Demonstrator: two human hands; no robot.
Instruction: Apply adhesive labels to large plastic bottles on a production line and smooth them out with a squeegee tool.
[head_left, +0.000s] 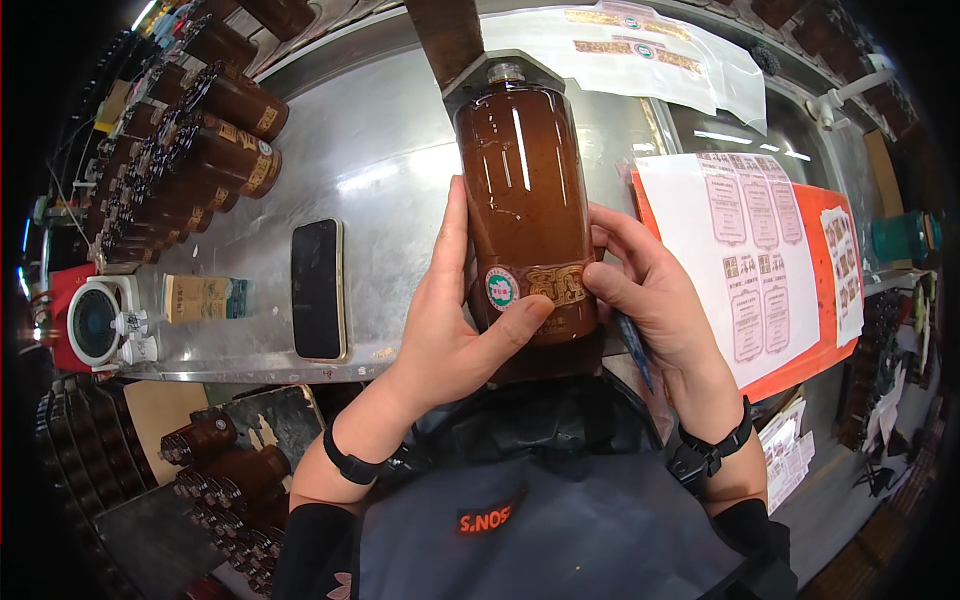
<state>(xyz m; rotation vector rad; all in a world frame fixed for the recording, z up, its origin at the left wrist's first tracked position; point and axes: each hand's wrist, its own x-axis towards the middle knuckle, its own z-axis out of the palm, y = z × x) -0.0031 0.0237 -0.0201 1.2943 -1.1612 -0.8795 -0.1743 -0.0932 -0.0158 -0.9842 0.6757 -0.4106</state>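
A large brown glossy bottle (pixel 520 180) lies in front of me, its clear neck pointing away. Near its base runs a gold label band (pixel 555 287) with a round white and green emblem. My left hand (pixel 450 305) holds the bottle's left side, its thumb pressed on the label. On the other side, my right hand (pixel 650 285) grips the bottle, with its thumb at the label's right end. A slim dark-blue pointed tool (pixel 634 350) shows below the right palm; how it is held is hidden. Behind the neck stands a dark angled support (pixel 550 78).
Rows of brown bottles (pixel 235 100) stand at the left of the metal table (pixel 380 130). A phone (pixel 318 290), a small box (pixel 205 298) and a white tape roll (pixel 95 322) lie nearer. Label sheets (pixel 745 230) rest on an orange-red board at right; more sheets (pixel 660 50) lie behind.
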